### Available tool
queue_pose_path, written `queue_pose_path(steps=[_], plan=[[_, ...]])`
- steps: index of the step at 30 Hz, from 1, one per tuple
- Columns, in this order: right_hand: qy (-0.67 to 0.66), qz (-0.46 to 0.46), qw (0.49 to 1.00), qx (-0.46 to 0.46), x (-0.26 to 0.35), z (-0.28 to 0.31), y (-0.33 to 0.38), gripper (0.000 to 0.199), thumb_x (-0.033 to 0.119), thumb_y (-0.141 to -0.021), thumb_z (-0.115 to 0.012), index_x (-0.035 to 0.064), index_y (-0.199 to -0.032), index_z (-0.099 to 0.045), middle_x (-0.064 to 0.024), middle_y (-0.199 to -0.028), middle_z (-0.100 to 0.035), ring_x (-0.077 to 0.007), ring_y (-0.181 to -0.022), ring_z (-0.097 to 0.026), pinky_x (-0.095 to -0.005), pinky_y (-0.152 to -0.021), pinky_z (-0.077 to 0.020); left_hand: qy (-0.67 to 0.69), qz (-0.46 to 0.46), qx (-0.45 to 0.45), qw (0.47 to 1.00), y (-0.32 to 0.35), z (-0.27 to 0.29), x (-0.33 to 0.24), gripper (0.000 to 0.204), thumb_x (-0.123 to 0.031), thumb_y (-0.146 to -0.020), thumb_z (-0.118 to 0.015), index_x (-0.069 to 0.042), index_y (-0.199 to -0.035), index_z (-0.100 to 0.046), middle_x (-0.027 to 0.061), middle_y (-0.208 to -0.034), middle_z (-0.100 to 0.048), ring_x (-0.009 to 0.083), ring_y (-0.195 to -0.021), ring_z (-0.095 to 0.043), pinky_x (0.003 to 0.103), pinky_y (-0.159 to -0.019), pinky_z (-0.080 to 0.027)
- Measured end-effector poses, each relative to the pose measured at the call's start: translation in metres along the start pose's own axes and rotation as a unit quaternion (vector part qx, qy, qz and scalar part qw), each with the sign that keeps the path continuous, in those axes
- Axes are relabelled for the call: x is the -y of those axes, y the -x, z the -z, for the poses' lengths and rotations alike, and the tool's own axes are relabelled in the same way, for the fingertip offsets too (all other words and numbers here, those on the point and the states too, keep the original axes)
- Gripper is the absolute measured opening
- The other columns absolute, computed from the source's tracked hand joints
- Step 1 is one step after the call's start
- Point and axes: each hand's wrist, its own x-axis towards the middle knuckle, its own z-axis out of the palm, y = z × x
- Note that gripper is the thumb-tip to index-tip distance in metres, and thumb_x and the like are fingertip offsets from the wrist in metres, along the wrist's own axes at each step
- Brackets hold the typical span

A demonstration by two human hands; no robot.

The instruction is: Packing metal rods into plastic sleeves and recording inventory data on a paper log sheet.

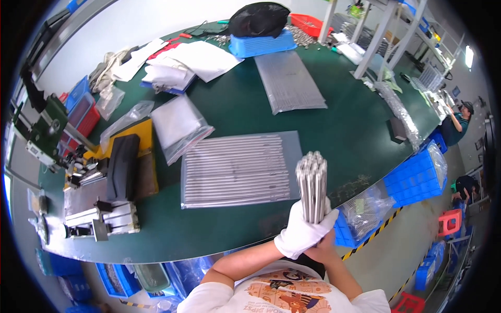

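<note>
My left hand [303, 232], in a white glove, is closed around an upright bundle of thin silvery metal rods [313, 188]. The rods' upper ends stand close together above the glove. Just below and behind it is my right hand [324, 246], which looks bare. Its fingers are mostly hidden by the glove, so what they grip does not show. Left of the bundle, a row of similar rods [237, 169] lies side by side on a clear plastic bag [294, 148] on the green table [344, 130].
A clear bag of white sheets [180, 125] touches the rod row's far left corner. At left stand a black case [123, 167] and a metal fixture [102, 219]. Farther back lies another bagged rod batch [289, 81]. Blue crates [417, 177] stand right; a co-worker [459, 122] is beyond.
</note>
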Motion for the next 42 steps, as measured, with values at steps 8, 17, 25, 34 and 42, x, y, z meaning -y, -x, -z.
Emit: queue_pose_path(steps=[8,17,25,34,42], plan=[[-0.103,-0.084,0.979,0.156,0.005,0.038,0.013,0.047,0.024,-0.079,-0.064,-0.0025,-0.116,-0.049,-0.0126,-0.104,-0.059,-0.0200,-0.095,-0.057,-0.0310,-0.085,-0.0437,0.227,0.397,0.119,0.881,-0.011,0.038,-0.011,0.017,-0.006,-0.076,-0.065,-0.007,-0.079,-0.049,-0.0003,-0.057,-0.045,0.0097,-0.046,-0.043,0.025,-0.045,-0.037],[0.274,0.142,0.946,-0.095,-0.001,0.052,-0.055,0.031,0.008,-0.069,-0.069,0.0038,-0.098,-0.060,-0.0123,-0.084,-0.060,-0.0303,-0.078,-0.059,-0.0357,-0.068,-0.0482,-0.173,0.486,0.169,0.840,0.002,0.105,-0.049,0.021,-0.009,-0.070,-0.070,-0.005,-0.070,-0.050,0.0012,-0.058,-0.050,0.0090,-0.047,-0.048,0.024,-0.043,-0.039],[0.277,-0.033,0.960,-0.014,-0.024,-0.004,-0.084,0.040,0.043,-0.073,-0.065,0.0047,-0.078,-0.056,-0.0136,-0.081,-0.055,-0.0321,-0.076,-0.057,-0.0421,-0.065,-0.0471,-0.281,0.445,0.107,0.844,0.039,0.152,-0.051,0.021,-0.005,-0.070,-0.070,-0.004,-0.082,-0.052,0.0027,-0.058,-0.051,0.0123,-0.044,-0.048,0.025,-0.041,-0.041],[0.073,-0.168,0.982,-0.052,-0.027,-0.015,-0.116,0.036,0.037,-0.080,-0.060,0.0049,-0.089,-0.048,-0.0129,-0.090,-0.049,-0.0321,-0.080,-0.057,-0.0423,-0.065,-0.0473,-0.276,0.447,-0.060,0.849,0.026,0.198,-0.042,0.020,-0.018,-0.075,-0.066,-0.004,-0.068,-0.053,0.0056,-0.050,-0.047,0.0168,-0.035,-0.040,0.029,-0.036,-0.034],[0.223,-0.068,0.972,-0.022,-0.042,-0.022,-0.125,0.032,0.034,-0.089,-0.049,0.0063,-0.074,-0.054,-0.0130,-0.063,-0.060,-0.0351,-0.061,-0.060,-0.0469,-0.053,-0.0459,-0.286,0.432,-0.055,0.853,0.017,0.227,-0.029,0.016,-0.016,-0.074,-0.067,-0.003,-0.072,-0.058,0.0046,-0.052,-0.050,0.0167,-0.037,-0.044,0.028,-0.037,-0.036]])
